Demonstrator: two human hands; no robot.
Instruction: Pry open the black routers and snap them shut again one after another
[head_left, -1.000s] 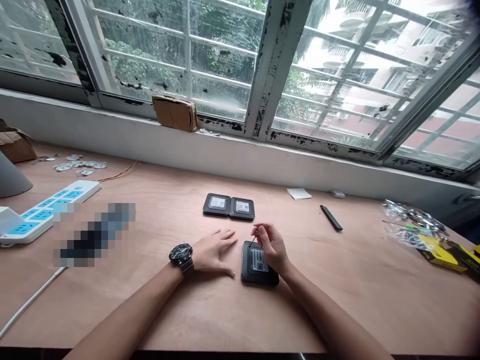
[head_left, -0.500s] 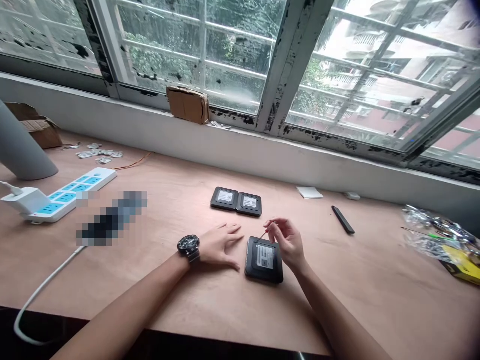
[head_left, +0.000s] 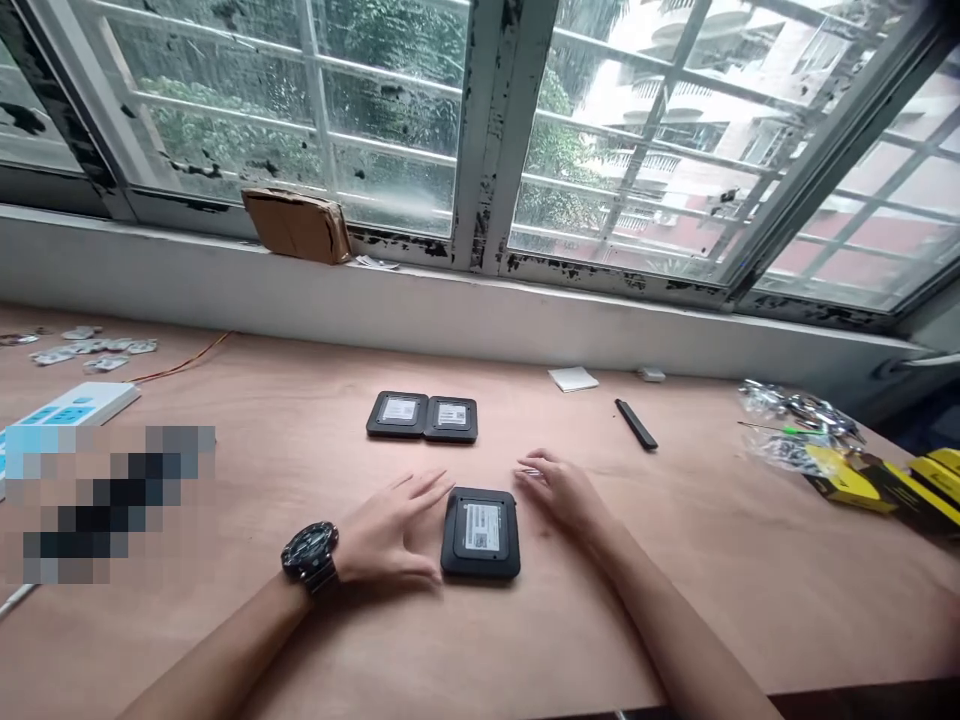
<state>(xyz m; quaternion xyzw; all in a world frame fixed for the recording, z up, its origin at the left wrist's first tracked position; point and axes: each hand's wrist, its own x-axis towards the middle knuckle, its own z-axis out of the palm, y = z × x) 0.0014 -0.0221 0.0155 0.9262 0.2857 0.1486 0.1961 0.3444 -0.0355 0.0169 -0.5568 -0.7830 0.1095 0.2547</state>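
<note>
Looks like a makeshift home workshop: bare plywood table (head_left: pixel 787 600), power strip (head_left: pixel 71 403) at 9 o'clock, foil bags (head_left: pixel 795 420) at 3, paint-chipped window (head_left: pixel 495 130) at 12.

Between the left hand (head_left: pixel 390 535) and the right hand (head_left: pixel 562 495) stands a flat black device (head_left: pixel 480 535), so they cannot meet straight across the wooden table (head_left: pixel 675 580). Behind it a hand can pass along a strip of wood, just before two joined black devices (head_left: pixel 421 418). Farther right, a black stick (head_left: pixel 636 424) and a crumpled plastic bag (head_left: pixel 795 425) block a wide move.
</note>
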